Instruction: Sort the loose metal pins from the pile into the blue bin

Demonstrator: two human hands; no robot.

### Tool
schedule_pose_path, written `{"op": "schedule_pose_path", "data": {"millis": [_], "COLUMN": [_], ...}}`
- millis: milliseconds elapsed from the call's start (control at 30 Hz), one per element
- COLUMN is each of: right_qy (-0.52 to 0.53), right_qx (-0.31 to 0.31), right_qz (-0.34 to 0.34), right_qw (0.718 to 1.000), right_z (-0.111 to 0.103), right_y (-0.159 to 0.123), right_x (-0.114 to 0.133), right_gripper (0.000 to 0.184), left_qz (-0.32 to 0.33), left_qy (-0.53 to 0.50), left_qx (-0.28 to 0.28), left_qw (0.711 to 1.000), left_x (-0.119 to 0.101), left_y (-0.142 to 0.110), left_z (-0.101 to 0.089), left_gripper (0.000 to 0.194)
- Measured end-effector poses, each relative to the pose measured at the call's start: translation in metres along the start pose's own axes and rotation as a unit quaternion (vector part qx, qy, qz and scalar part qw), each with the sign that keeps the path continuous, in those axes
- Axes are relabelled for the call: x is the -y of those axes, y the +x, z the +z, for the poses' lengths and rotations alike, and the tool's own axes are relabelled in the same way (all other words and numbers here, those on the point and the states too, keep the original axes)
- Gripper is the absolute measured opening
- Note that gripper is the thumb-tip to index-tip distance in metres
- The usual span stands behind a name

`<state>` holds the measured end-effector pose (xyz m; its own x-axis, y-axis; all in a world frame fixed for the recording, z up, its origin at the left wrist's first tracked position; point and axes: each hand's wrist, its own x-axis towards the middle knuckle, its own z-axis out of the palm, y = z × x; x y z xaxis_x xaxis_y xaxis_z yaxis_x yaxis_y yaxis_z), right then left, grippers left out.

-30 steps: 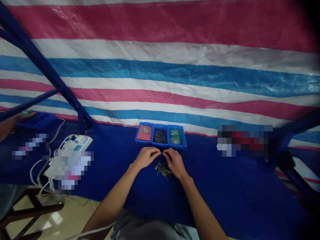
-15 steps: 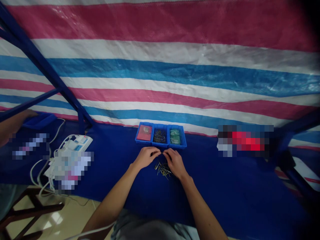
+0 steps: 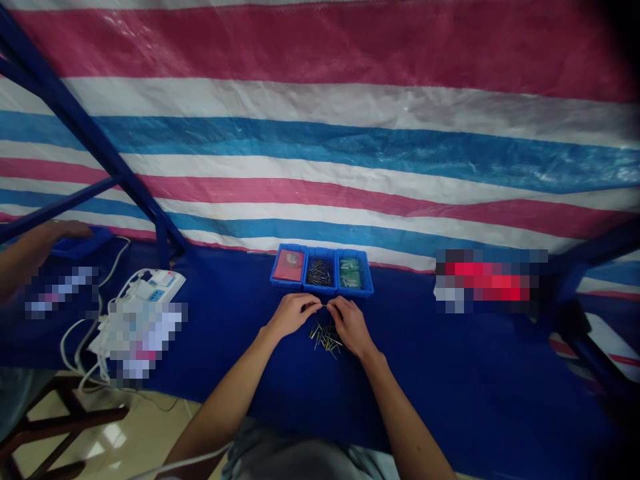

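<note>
On the blue cloth (image 3: 425, 360), a loose heap of thin metal pins (image 3: 327, 340) lies just below both hands, within easy reach. The left hand (image 3: 291, 315) and right hand (image 3: 351, 327) angle inward, their fingertips (image 3: 317, 305) curled close together above the heap; whether they grasp a pin is too small to tell. Three blue bins (image 3: 320, 289) sit at 12 o'clock.

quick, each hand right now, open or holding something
Left hand: fingers pinched together above the loose metal pins; cannot tell if holding one.
Right hand: fingers also pinched, beside the left's; cannot tell if holding anything.
</note>
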<state>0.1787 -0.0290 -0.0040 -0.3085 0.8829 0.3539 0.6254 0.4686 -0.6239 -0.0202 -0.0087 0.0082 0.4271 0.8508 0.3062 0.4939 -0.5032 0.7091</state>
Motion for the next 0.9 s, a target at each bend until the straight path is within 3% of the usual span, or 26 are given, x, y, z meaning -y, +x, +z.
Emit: {"op": "schedule_pose_path", "data": {"millis": [600,900], "right_qy": [-0.016,0.013], "right_qx": [-0.001,-0.021], "right_qz": [0.007,0.008], "right_qw": [1.0,1.0], "right_z": [0.0024,0.0001], "right_y": [0.0004,-0.0001], "right_x": [-0.0015,0.0017], "right_gripper": [0.031,0.007], "left_qz": [-0.003,-0.012], "left_qy": [-0.005,-0.015], "left_qx": [0.002,0.002], "left_qw": [1.0,1.0], "left_x": [-0.0002,0.0013], "left_y": [-0.0001,0.0], "left_z": [-0.0007,-0.0002], "left_gripper": [0.02,0.023]}}
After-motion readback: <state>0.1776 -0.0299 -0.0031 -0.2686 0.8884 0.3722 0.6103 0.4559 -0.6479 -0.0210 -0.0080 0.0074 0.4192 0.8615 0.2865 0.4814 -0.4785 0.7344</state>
